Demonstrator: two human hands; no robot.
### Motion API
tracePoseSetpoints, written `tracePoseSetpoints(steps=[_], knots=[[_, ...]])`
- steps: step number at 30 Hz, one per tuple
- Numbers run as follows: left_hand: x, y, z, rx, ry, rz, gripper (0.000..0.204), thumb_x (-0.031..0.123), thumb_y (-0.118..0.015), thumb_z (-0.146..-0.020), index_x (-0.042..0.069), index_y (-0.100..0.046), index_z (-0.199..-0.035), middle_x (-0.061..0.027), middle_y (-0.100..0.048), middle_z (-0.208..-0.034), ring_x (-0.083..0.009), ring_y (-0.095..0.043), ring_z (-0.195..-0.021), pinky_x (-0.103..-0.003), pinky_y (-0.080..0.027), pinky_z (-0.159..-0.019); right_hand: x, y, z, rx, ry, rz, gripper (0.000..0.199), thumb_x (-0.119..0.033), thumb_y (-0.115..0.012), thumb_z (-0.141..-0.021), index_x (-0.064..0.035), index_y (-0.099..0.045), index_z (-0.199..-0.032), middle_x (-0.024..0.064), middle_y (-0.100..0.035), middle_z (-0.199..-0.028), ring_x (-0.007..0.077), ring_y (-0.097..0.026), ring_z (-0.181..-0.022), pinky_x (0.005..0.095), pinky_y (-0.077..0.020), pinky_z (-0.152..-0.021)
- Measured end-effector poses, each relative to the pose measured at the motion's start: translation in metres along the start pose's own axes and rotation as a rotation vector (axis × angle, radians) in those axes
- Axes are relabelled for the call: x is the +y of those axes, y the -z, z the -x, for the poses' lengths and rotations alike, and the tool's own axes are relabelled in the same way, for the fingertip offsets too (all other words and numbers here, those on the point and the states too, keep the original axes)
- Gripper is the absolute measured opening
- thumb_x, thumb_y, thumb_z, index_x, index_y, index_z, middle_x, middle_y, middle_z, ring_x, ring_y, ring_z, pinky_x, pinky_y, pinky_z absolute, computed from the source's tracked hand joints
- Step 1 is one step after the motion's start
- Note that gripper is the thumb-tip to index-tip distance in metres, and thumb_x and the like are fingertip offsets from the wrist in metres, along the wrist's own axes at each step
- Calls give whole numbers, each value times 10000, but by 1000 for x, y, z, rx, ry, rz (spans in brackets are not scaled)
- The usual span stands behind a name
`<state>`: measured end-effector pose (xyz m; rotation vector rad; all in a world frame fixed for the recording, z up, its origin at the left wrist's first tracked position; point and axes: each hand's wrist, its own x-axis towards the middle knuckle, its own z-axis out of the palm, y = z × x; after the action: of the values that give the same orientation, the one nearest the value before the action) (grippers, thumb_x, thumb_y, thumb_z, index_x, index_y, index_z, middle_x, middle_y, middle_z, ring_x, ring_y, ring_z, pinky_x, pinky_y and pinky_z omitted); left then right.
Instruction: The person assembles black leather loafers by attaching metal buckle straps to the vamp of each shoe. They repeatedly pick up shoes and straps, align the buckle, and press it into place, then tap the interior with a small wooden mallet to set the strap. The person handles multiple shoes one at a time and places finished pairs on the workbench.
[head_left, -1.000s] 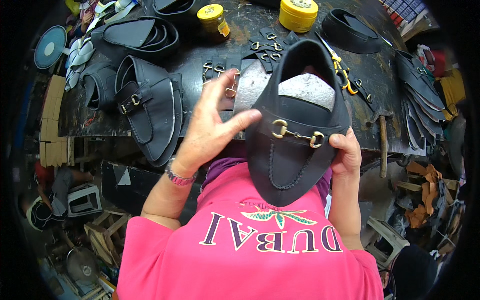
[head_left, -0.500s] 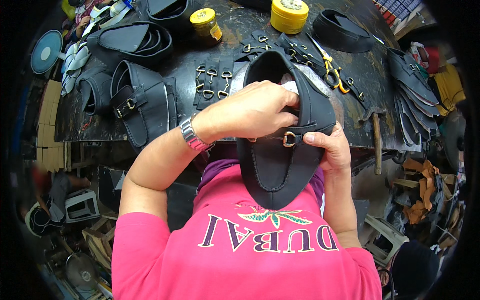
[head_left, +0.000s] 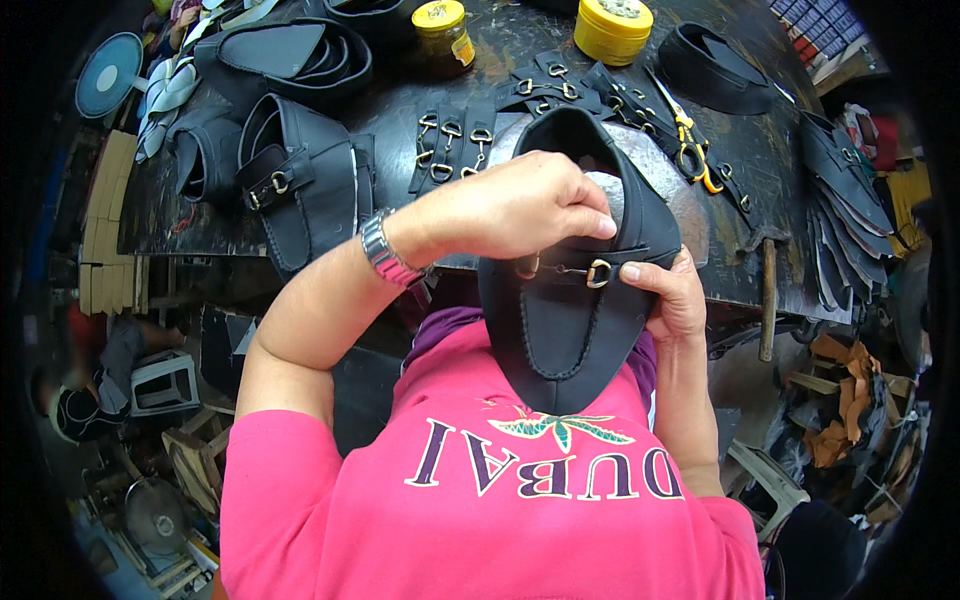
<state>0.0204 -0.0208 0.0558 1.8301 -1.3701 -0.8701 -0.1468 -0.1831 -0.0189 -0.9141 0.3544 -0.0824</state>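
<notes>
while the person holds the black shoe top (head_left: 565, 330) up in front of the pink shirt (head_left: 480, 500), both hands are on it. the shoe top is long, and its long way runs up and down: the open end points up toward the dark table (head_left: 760, 160) and the pointed toe end points down at the shirt.

across the shoe top sits a gold buckle bar (head_left: 575, 270), and it lies sideways, from one hand to the other. everything here is told from that buckle bar.

the left hand (head_left: 515, 205) comes in from the left of the buckle bar and sits just above it. its fingers are curled shut, and the fingertips (head_left: 590, 225) press on the strap right over the bar. the right hand (head_left: 670, 295) is just to the right of the buckle bar. it is closed on the edge of the shoe top, and its thumb touches the right end of the bar.

both hands are very close to the buckle bar, one on each side. the left hand is over it, the right hand is beside it.

far above the buckle bar, on the table, lie yellow scissors (head_left: 690, 140), two yellow tins (head_left: 612, 25) and more black straps with buckles (head_left: 455, 150).
</notes>
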Motion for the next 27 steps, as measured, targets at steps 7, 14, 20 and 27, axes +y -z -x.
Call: tracePoseSetpoints(steps=[7, 14, 20, 27], knots=[[-10, 16, -15, -143, 76, 404, 301, 172, -519, -995, 0, -543, -1241, -78, -696, -984, -88, -632, -904, -226, -507, -828, 4, 4, -1, 37, -25, -51, 446, 34, -740, -704, 0, -628, -1135, 81, -703, -995, 172, -680, -852, 321, -553, -811], [-8, 10, -10, -7, 20, 365, 340, 119, -554, -967, -5, -516, -1282, -97, -693, -1027, -130, -645, -974, -268, -518, -882, 8, 5, -2, 49, 15, -82, 481, 38, -725, -708, 2, -603, -1172, 90, -699, -1019, 184, -683, -869, 329, -556, -815], [-20, -9, 29, 651, -149, 110, 430, 84, -692, -863, 10, -569, -1268, -133, -559, -1286, -212, -532, -1211, -354, -432, -1024, 11, 16, 3, 50, 51, -183, 516, 47, -706, -703, 12, -586, -1204, 121, -693, -1050, 217, -688, -912, 368, -563, -846], [-29, -56, 71, 287, 214, 1594, 716, 20, -692, -819, -5, -359, -1453, -165, -516, -1386, -261, -517, -1268, -388, -369, -1105, 19, 25, 4, 17, 75, -288, 541, 14, -686, -711, 48, -559, -1236, 168, -677, -1107, 271, -691, -949, 402, -566, -887]])
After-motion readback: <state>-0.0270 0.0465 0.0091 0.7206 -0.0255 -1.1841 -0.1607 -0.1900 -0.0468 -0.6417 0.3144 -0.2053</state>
